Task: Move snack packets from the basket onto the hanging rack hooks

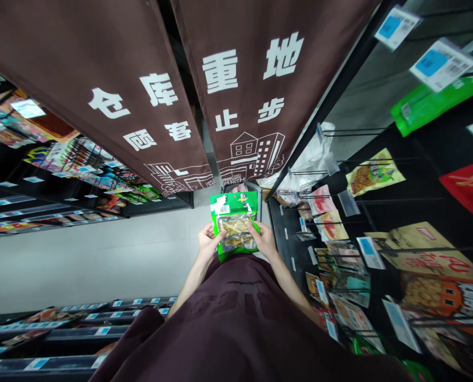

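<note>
A green snack packet (235, 223) with a clear window showing brownish pieces is held upright in front of my body. My left hand (208, 241) grips its left edge with closed fingers. My right hand (263, 239) grips its right edge, thumb on the front. Just beyond the packet is the dark rim of a basket (256, 187) with something pink inside.
Brown door curtains (220, 95) with white characters hang ahead. On the right, a black rack (379, 212) with pegs carries hanging snack bags and blue price tags. Shelves of goods (72, 170) line the left. Low shelves (80, 329) sit at my near left. Grey floor lies between.
</note>
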